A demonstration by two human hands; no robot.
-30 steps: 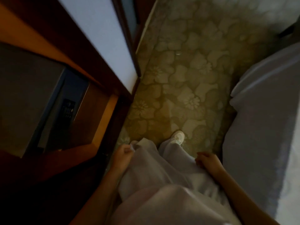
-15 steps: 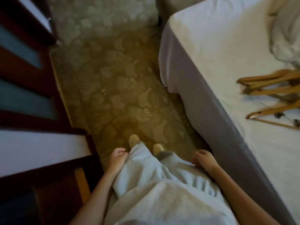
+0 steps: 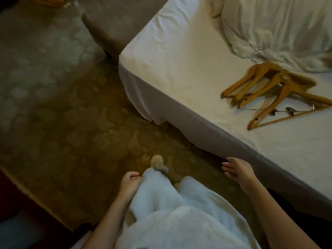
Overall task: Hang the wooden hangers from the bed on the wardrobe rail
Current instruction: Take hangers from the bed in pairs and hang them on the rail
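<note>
Head view puts us beside the bed (image 3: 179, 56), both hands empty: right hand (image 3: 239, 172) loosely spread, left hand (image 3: 130, 182) curled against our trousers. Wooden hangers (image 3: 273, 90) lie piled forward-right, nearer our right, arms fanning toward us. Hooks are blurred; the wardrobe rail is unseen.

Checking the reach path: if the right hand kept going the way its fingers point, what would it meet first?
Probably the draped sheet on the bed's side, not the wooden hangers; the right hand points up-left. Depth is unclear.
</note>
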